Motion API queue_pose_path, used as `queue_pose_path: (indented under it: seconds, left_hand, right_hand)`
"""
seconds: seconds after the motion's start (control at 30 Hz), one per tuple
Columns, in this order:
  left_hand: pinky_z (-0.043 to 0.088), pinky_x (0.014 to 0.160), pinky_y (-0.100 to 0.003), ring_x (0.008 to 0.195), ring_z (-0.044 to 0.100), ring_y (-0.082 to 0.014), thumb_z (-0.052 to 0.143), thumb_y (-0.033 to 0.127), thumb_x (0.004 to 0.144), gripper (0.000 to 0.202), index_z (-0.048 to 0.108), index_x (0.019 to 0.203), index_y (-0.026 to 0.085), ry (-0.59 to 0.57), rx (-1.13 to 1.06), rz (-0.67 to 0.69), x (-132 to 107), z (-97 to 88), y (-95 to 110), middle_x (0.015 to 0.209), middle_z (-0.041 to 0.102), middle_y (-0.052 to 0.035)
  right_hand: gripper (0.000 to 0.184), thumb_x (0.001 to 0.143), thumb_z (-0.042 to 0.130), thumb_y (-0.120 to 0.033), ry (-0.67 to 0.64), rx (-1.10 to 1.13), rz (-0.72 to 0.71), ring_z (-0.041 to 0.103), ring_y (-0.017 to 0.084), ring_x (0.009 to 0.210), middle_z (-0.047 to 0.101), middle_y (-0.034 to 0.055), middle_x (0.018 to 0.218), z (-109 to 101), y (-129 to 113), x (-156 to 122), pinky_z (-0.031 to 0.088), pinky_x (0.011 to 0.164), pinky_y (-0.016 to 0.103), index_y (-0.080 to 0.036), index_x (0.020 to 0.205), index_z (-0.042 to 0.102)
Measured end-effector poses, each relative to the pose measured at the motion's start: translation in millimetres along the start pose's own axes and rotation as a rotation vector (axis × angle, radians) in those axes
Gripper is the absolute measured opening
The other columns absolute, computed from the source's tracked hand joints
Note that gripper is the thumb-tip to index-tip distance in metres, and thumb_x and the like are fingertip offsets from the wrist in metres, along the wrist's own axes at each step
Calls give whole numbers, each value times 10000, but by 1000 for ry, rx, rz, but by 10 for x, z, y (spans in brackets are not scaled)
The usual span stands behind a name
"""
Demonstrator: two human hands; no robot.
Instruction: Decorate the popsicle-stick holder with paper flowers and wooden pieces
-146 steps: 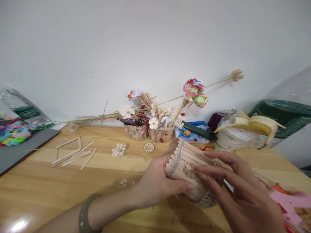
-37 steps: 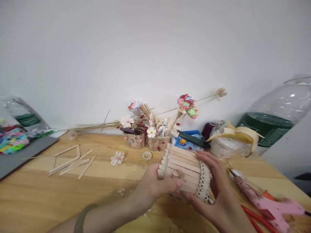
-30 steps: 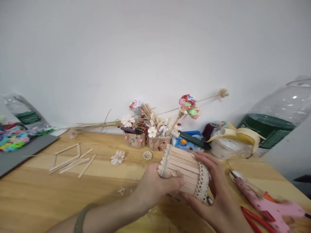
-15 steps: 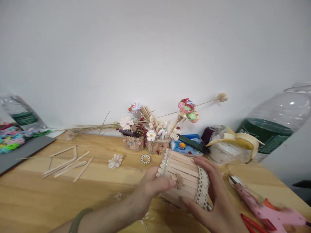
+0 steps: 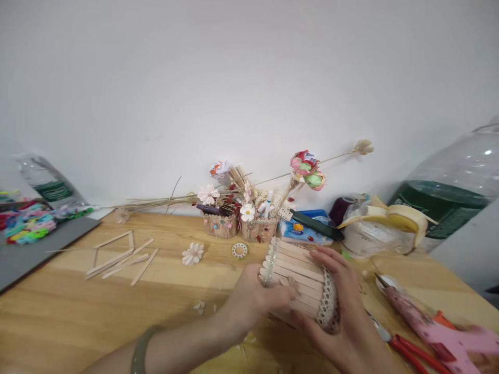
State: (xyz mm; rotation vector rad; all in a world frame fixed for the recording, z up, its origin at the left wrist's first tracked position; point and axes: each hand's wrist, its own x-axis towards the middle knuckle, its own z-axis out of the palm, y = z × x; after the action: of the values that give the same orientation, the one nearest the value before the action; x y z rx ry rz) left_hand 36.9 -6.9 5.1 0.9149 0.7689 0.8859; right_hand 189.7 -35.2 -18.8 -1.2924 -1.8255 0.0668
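Note:
Between my two hands is a craft stick box, tilted on its side above the table, with lace trim at its right end and a glittery ribbon at its left. A small pale dried flower lies against the sticks. My left hand grips the box's left side, its thumb pressed on the flower. My right hand wraps the lace end, fingers above and thumb below. The underside of the box is hidden.
Loose craft sticks, a pale flower and a tape roll lie to the left. Decorated holders with flowers stand against the wall. Red-handled pliers, a pink glue gun and a banana peel are at right.
The view has shifted slightly, so the table things appear farther right. My left thumb still presses the flower on the box, and both hands keep their grip.

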Motion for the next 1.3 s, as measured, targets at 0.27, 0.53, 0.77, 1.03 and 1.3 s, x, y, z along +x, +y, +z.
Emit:
queue_pose_path:
  seconds: [0.27, 0.53, 0.77, 1.03, 1.3]
  left_hand:
    - [408, 592, -233, 595, 495, -111, 731, 247, 479, 277, 669, 708, 105, 68, 49, -13, 7, 18, -11, 655, 617, -11]
    - [393, 585, -238, 587, 478, -110, 698, 211, 500, 200, 646, 669, 116, 52, 63, 9, 5, 36, -22, 623, 589, 4]
    - [408, 659, -265, 693, 538, -160, 684, 242, 517, 245, 670, 730, 123, 28, -71, -7, -7, -70, -89, 691, 651, -21]
    - [403, 835, -307, 927, 570, -233, 541, 425, 729, 325, 688, 772, 138, 14, -183, 22, 0, -58, -78, 739, 685, -37]
    - [304, 1016, -312, 1114, 520, -222, 500, 444, 824, 382, 684, 1001, 159, -56, -83, 73, -19, -67, -109, 1063, 677, -47]
  right_hand:
    - [534, 728, 535, -250, 12, 56, 5, 365, 272, 1210, 348, 110, 1258, 21, -35, 2, 333, 993, 458, -221, 1215, 318]
    - [554, 727, 543, -252, 22, 41, -44, 362, 264, 1205, 354, 111, 1251, 12, -24, -10, 343, 985, 425, -206, 1227, 311]
    - [560, 736, 543, -247, -22, 36, -28, 341, 246, 1215, 334, 102, 1271, -17, 12, -13, 325, 1000, 394, -208, 1237, 297]
    - [468, 788, 533, -352, -77, 52, 29, 326, 283, 1258, 311, 92, 1317, -56, 19, -20, 375, 957, 435, -258, 1211, 357]
    - [175, 767, 627, -257, 67, -65, -180, 535, 221, 948, 533, 46, 1002, -246, -82, 104, 468, 764, 370, -277, 935, 582]
